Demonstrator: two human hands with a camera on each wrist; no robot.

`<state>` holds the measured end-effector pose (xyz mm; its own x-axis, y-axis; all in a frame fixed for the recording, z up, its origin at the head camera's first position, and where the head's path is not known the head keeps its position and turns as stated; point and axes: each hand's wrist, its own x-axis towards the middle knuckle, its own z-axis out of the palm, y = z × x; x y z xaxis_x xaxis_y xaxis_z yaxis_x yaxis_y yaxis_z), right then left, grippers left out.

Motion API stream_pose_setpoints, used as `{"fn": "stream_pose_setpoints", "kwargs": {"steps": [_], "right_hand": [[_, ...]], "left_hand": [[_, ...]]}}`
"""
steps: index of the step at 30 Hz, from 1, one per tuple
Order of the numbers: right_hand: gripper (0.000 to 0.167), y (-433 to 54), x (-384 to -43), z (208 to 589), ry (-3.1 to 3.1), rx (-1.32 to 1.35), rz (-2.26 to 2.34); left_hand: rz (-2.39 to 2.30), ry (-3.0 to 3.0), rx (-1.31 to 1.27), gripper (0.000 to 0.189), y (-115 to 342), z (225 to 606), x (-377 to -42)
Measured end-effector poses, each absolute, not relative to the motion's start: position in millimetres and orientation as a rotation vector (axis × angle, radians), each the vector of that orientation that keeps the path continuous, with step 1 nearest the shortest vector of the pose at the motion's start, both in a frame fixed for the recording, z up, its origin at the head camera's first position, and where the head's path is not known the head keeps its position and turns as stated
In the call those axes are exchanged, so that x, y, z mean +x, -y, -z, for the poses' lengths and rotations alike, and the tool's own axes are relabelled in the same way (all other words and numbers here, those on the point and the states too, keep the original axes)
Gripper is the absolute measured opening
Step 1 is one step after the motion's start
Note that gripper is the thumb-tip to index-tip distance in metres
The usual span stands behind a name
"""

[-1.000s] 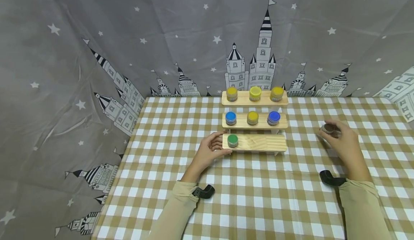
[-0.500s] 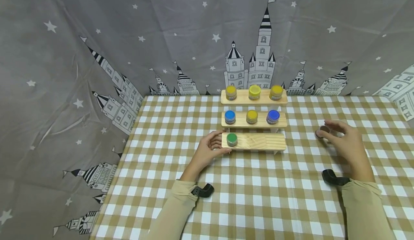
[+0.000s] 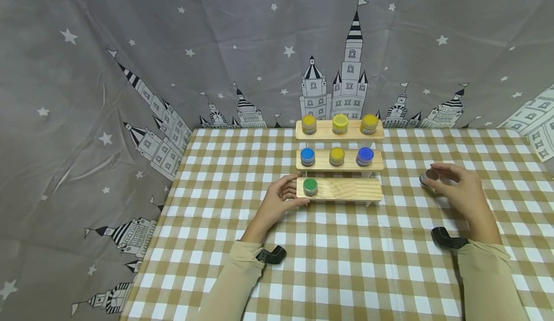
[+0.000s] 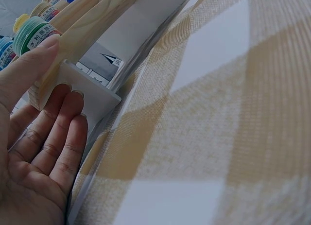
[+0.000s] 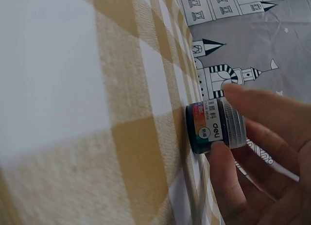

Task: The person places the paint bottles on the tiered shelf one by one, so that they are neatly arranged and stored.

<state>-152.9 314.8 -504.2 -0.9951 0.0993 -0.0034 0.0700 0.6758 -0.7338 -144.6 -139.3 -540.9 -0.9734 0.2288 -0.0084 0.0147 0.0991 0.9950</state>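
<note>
A small dark paint jar (image 5: 206, 125) with a clear ribbed lid is pinched between the thumb and fingers of my right hand (image 3: 465, 191), low over the cloth at the right. Whether its base touches the cloth I cannot tell. My left hand (image 3: 277, 198) holds the left end of the bottom shelf of a three-tier wooden rack (image 3: 346, 190). Its thumb lies at the front edge, by the green paint jar (image 3: 310, 186), and its fingers curl at the white support (image 4: 95, 91) below the board.
Three yellow-lidded jars, one being a paler jar (image 3: 340, 124), stand on the top shelf. The middle shelf bears a light blue jar (image 3: 308, 156), a yellow jar (image 3: 336, 156) and a violet-blue jar (image 3: 365, 156). A checked tablecloth (image 3: 346, 263) lies under everything; a grey castle-print curtain (image 3: 242, 32) hangs behind.
The jar in my right hand has shifted slightly left, and its tilt has changed. My left hand stays at the rack's bottom shelf.
</note>
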Motion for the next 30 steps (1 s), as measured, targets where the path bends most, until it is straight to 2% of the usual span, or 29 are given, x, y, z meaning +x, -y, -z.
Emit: {"fn": "stream_pose_setpoints", "kwargs": {"steps": [4,10,30], "right_hand": [[0.063,-313,-153,505,2.861,-0.189,-1.212],[0.057,-313,-151,503,2.843,-0.159,-1.223],[0.046,-279,-147,476,2.772,0.14,-1.335]], "left_hand": [[-1.994,-2.198,0.249,0.073,139,541,-144],[-1.997,-2.186,0.243,0.072,140,540,-144],[-1.981,-2.208,0.225,0.074,140,536,-143]]}}
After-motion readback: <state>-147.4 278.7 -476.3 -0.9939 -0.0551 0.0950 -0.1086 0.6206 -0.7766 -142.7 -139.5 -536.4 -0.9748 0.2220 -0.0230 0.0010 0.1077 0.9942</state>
